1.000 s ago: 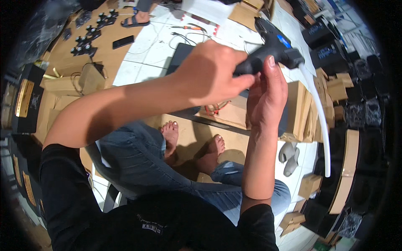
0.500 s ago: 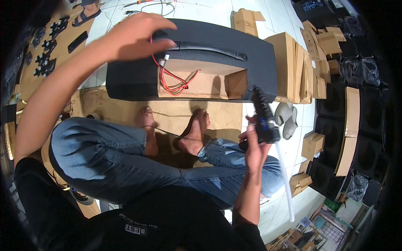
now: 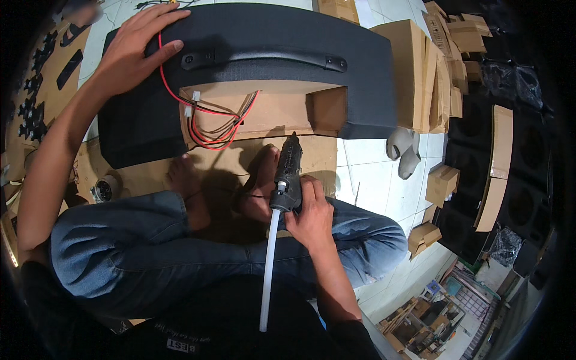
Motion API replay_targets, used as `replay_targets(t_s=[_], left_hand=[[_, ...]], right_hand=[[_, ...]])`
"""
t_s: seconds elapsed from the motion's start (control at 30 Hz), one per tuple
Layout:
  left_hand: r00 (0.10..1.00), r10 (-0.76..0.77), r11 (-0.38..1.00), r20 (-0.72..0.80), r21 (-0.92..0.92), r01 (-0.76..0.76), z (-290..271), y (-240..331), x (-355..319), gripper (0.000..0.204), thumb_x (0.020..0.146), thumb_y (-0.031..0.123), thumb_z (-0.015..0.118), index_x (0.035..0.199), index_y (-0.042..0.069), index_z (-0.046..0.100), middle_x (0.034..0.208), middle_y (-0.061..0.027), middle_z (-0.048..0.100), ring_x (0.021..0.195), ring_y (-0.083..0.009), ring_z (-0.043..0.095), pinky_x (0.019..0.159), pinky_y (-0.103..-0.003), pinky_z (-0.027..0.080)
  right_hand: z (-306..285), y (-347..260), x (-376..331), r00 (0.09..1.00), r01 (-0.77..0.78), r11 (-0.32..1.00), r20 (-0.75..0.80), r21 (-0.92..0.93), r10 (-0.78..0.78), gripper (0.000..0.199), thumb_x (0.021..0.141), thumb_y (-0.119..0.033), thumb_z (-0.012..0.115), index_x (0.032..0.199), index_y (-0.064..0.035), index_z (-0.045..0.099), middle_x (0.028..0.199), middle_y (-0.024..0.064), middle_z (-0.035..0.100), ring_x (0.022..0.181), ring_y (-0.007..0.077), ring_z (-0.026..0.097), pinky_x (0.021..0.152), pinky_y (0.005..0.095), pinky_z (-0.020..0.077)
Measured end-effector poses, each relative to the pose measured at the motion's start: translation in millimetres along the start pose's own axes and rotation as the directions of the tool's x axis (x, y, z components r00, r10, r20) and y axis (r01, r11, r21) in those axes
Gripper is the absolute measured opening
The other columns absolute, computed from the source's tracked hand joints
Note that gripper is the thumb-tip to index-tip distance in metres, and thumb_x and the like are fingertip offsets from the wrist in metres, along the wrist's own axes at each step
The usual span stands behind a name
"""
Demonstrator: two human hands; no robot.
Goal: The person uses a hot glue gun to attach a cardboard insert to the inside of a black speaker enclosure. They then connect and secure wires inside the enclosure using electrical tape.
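A black speaker cabinet (image 3: 366, 78) lies in front of me, with a strap handle (image 3: 264, 55) along its upper face. On the cabinet's left end rests my left hand (image 3: 129, 57), fingers stretched and apart. Red and black wires (image 3: 210, 144) with white connectors lie coiled in the bare wooden recess (image 3: 282, 111); one red wire runs up beside my left hand. My right hand (image 3: 313, 213) grips a black glue gun (image 3: 288, 165), its nozzle close to the recess's near edge. A long white glue stick (image 3: 269, 270) juts from the gun's rear.
Cardboard boxes (image 3: 405, 78) stand right of the cabinet, near grey slippers (image 3: 410, 159). A tape roll (image 3: 107, 188) sits by my left knee. Further left, a phone (image 3: 69, 69) and several black parts lie on cardboard. Black cabinets line the far right.
My left hand has come down from the air onto the cabinet. My right hand has brought the glue gun leftward to the recess. The cabinet appears larger and further left in view.
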State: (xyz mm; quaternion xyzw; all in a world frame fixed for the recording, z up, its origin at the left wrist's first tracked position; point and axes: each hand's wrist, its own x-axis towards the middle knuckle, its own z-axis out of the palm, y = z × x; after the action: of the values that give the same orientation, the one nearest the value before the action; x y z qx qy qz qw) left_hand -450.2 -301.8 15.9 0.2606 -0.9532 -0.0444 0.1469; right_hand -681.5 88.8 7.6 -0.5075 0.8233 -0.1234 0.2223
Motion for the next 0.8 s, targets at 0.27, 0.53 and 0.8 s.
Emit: replay_targets(t_s=[0.27,0.53,0.8], left_hand=[[0.997,0.057,0.998,-0.051,0.012,-0.056,0,-6,-4,0.047,0.101,0.028,0.064,0.145,0.014,0.058,0.153,-0.0107,0.052,0.144,-0.0317,0.045,0.119,-0.045,0.033],[0.998,-0.050,0.996,0.042,-0.069,0.053,-19,11,0,0.053,0.093,0.026,0.073,0.139,0.005,0.058,0.145,-0.0245,0.052,0.137,-0.0413,0.046,0.114,-0.048,0.037],[0.884,0.467,0.866,-0.022,-0.190,-0.463,-49,60,-2,0.042,0.080,0.018,0.084,0.118,0.008,0.069,0.128,-0.0098,0.066,0.117,-0.0329,0.063,0.102,-0.043,0.049]], right_hand=[[10,10,4,0.998,-0.017,0.995,0.059,-0.096,0.023,0.066,0.070,-0.017,0.081,0.128,-0.0036,0.053,0.123,0.0163,0.060,0.094,0.0403,0.070,0.074,0.0496,0.0582],[8,11,6,1.000,0.007,0.999,-0.014,-0.049,-0.008,0.065,0.066,-0.013,0.081,0.125,-0.0028,0.054,0.114,0.0202,0.061,0.091,0.0437,0.068,0.072,0.0504,0.0578],[5,13,0,0.994,-0.010,0.997,-0.108,0.078,0.019,0.056,0.068,-0.008,0.074,0.120,-0.0006,0.056,0.105,0.0224,0.061,0.092,0.0484,0.064,0.077,0.0515,0.0550]])
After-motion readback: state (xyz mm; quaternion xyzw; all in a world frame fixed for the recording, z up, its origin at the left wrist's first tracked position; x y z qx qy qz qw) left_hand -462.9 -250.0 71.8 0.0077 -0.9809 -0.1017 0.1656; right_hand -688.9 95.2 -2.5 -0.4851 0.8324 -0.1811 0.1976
